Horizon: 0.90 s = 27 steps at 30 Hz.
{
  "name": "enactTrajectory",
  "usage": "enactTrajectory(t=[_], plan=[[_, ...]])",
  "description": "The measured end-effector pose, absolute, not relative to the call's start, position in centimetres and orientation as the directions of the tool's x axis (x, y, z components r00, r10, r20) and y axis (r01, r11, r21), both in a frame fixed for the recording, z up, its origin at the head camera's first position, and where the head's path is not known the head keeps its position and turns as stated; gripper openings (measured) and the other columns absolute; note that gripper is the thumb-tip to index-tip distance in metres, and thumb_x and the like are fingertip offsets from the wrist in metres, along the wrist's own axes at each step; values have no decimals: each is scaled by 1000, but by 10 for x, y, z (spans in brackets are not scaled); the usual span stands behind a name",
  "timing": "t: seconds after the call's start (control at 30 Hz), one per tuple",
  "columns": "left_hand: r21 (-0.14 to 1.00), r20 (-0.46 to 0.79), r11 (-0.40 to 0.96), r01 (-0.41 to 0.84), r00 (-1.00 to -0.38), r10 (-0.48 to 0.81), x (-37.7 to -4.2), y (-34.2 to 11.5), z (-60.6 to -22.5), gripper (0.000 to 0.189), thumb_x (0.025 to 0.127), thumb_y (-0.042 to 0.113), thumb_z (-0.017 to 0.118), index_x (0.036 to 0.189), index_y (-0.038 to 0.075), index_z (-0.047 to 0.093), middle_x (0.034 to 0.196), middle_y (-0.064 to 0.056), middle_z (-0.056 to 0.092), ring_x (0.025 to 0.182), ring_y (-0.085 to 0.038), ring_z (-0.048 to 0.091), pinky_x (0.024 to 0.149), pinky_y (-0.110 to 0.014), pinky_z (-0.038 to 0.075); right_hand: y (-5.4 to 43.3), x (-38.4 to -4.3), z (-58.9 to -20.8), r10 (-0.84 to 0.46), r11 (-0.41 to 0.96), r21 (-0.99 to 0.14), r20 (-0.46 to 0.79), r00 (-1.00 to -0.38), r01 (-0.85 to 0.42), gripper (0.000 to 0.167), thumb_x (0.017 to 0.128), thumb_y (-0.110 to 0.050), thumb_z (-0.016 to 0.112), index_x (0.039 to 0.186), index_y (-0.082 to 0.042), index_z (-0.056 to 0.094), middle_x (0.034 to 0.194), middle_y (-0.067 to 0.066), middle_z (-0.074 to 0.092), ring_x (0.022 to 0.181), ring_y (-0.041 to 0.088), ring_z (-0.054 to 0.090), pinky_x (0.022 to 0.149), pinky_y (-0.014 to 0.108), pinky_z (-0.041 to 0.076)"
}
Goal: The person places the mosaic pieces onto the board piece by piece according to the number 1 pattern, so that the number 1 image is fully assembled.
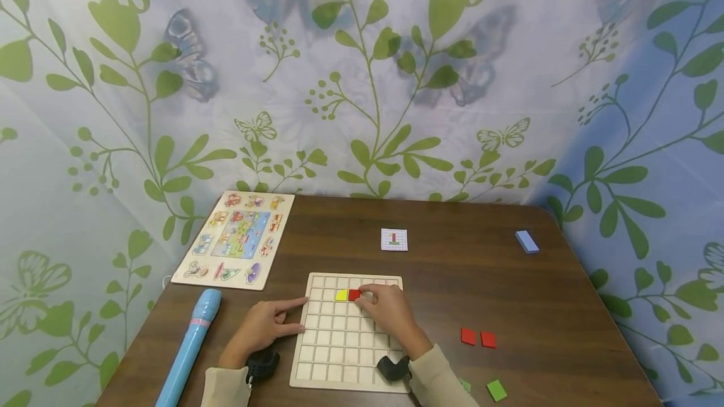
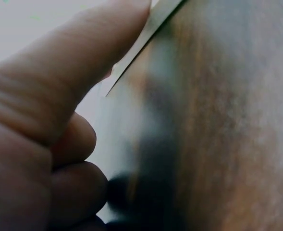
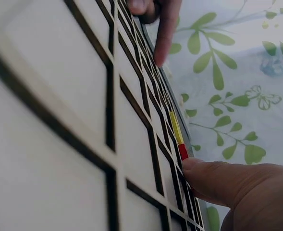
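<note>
A pale wooden grid board (image 1: 334,353) lies on the table. In its second row from the back, a yellow square tile (image 1: 341,294) sits directly left of a red square tile (image 1: 353,294). My right hand (image 1: 390,313) pinches the red tile between thumb and index finger at its right side. In the right wrist view the thumb (image 3: 213,175) meets the red tile's end, beside the yellow tile (image 3: 175,126). My left hand (image 1: 264,326) touches the board's left edge with extended index finger and thumb, its other fingers folded in.
Two loose red tiles (image 1: 467,336) and green tiles (image 1: 496,390) lie to the right. A small pattern card (image 1: 394,240) is behind the board, a blue block (image 1: 527,242) at far right. Left are a picture puzzle board (image 1: 226,275) and a blue tube-shaped object (image 1: 186,350).
</note>
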<state>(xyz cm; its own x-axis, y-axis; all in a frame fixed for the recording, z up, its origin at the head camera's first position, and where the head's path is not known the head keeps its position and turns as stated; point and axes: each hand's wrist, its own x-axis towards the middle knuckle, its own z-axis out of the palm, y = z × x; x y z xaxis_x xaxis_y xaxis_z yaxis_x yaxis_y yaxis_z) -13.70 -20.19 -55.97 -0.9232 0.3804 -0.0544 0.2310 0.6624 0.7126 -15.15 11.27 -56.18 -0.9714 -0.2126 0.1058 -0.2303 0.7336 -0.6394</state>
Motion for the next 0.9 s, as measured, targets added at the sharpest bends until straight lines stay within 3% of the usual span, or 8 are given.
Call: enactTrajectory(t=[0.4, 0.67, 0.9], plan=[[716, -5, 647, 262, -925, 381, -137, -199, -562, 57, 82, 42, 85, 135, 25, 70, 52, 14, 28, 49, -1, 18, 49, -21, 25, 115, -150, -563, -195, 747, -623, 127, -972, -232, 32, 90, -35, 80, 118, -18, 79, 52, -14, 33, 49, 2, 28, 47, 24, 26], [719, -30, 649, 248, -922, 386, -137, -200, -563, 58, 82, 44, 84, 136, 28, 69, 52, 14, 27, 48, -3, 18, 49, -21, 26, 126, -149, -562, -191, 659, -717, 130, -973, -225, 30, 90, -28, 82, 117, -16, 79, 52, -12, 34, 49, 3, 27, 50, 24, 29], [707, -32, 664, 243, -927, 374, -138, -202, -564, 58, 82, 45, 84, 136, 29, 69, 52, 13, 28, 49, -2, 19, 50, -21, 26, 149, -142, -539, -142, 615, -764, 135, -981, -194, 30, 89, -24, 83, 116, -12, 79, 52, -11, 34, 49, 4, 25, 47, 24, 27]])
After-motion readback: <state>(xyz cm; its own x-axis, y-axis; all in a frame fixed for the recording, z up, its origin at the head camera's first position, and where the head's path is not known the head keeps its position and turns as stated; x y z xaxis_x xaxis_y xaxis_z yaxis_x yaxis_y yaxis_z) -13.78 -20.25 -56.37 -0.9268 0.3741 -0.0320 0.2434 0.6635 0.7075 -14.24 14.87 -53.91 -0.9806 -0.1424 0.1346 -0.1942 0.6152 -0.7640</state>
